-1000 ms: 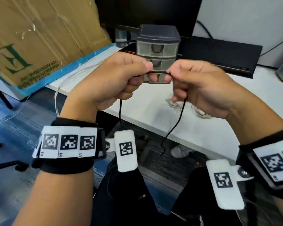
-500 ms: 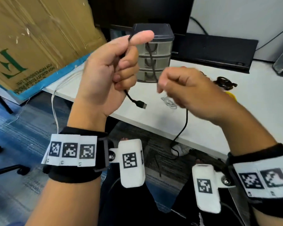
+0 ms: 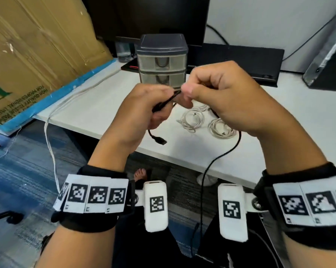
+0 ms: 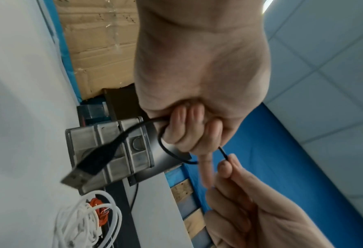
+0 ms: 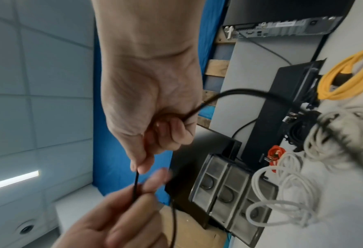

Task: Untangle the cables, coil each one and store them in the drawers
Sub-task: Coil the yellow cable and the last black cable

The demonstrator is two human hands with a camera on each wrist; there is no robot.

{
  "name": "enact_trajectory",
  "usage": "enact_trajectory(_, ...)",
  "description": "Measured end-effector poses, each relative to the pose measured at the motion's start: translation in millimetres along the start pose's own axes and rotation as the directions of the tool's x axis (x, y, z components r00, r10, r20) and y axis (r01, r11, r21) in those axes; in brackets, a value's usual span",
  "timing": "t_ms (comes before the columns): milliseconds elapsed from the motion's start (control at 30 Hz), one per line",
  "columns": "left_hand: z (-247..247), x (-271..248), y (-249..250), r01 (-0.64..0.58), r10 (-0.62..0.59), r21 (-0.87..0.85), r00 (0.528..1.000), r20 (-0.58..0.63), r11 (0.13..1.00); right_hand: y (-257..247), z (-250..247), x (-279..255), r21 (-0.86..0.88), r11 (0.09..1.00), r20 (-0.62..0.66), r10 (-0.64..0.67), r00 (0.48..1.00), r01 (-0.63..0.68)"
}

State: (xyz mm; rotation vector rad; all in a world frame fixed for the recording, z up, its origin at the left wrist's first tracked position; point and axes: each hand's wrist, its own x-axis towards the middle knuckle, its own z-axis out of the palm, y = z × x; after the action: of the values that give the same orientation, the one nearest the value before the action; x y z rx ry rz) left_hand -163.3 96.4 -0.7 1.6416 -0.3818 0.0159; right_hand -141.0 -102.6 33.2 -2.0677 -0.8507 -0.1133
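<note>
A: Two hands, left hand (image 3: 142,111) and right hand (image 3: 223,99), are pinching one black cable (image 3: 166,100) before the drawer unit (image 3: 162,60).

B: Its USB plug (image 3: 161,141) is hanging below the left fist, pointing down-right.

"HIGH QUALITY TISSUE PAPER" on cardboard box (image 3: 27,55)

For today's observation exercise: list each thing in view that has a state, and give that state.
black cable: held by both hands, USB plug hanging free
left hand: grips the cable
right hand: pinches the cable
drawer unit: drawers closed
white cables: coiled, on desk
yellow cable: coiled, on desk
</note>
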Motion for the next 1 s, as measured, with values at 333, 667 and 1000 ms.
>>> enact_trajectory(333, 1.7, 9.5, 12.0, -0.083, 0.012, -0.316, 0.975, -0.222, 0.945, 6.5, 40.2, -9.4, -0.038, 0.994, 0.195, 0.112, 0.974, -0.106)
enact_trajectory(667, -1.5, -3.0, 22.5, -0.048, 0.051, 0.048, 0.997, -0.053, 0.998, -23.9, 2.2, -2.7, 0.190, 0.981, 0.066, 0.027, 0.997, -0.039)
enact_trajectory(1000, -4.1, 0.2, 32.2, -0.210, 0.171, -0.305, 0.974, -0.149, 0.929, -20.3, 38.7, -9.5, 0.355, 0.883, 0.266, 0.219, 0.939, -0.306)
